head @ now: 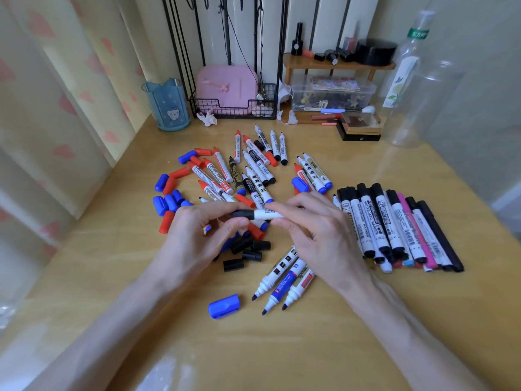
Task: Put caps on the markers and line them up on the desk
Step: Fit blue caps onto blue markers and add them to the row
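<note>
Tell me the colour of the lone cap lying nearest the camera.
Blue. The lone cap shows best in the head view.

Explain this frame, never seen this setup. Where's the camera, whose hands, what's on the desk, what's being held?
There is no robot here. These are a person's two bare hands, filmed by one wide-angle camera worn on the head, looking down at a desk. The left hand pinches a black cap at the end of a white marker, and the right hand pinches its barrel. I cannot tell whether the cap is fully seated. On the right, a row of capped markers lies side by side. In the middle is a pile of uncapped markers, with three further uncapped markers nearer the person. Loose blue and red caps lie to the left, loose black caps lie on the desk beneath the hands, and one blue cap lies alone in front.
</note>
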Tool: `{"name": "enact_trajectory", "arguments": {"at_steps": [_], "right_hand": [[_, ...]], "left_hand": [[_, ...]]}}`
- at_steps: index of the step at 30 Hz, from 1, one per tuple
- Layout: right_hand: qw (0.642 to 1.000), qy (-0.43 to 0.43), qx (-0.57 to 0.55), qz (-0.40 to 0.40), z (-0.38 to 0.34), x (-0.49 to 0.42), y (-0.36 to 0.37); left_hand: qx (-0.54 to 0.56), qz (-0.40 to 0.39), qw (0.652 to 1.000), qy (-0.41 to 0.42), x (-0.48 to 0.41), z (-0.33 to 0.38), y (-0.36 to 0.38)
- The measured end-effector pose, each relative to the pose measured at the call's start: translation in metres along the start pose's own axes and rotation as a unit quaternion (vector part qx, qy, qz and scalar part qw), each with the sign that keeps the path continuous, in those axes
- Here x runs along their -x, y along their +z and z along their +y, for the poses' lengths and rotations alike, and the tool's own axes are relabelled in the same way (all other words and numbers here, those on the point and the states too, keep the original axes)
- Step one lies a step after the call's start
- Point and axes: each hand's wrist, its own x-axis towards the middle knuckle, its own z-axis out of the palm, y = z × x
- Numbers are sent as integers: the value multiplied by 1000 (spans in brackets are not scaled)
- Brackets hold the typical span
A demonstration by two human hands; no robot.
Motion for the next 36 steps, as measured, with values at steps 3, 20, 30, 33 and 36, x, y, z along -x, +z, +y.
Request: {"name": "enact_trajectory", "arguments": {"at_steps": [3, 20, 30, 33, 36], "right_hand": [[1000, 3, 13, 19, -5, 1, 2], [1000, 19, 19, 9, -13, 1, 5], [995, 83, 52, -20, -10, -11, -27], [979, 187, 73, -11, 2, -17, -45], [947, 300, 118, -5, 21, -21, -71]], "left_hand": [[9, 14, 1000, -3, 1, 0, 0], [-11, 12, 1000, 9, -1, 3, 4], [108, -4, 992, -64, -29, 8, 30], [92, -6, 994, -57, -40, 11, 40], [74, -38, 996, -41, -45, 15, 50]]}}
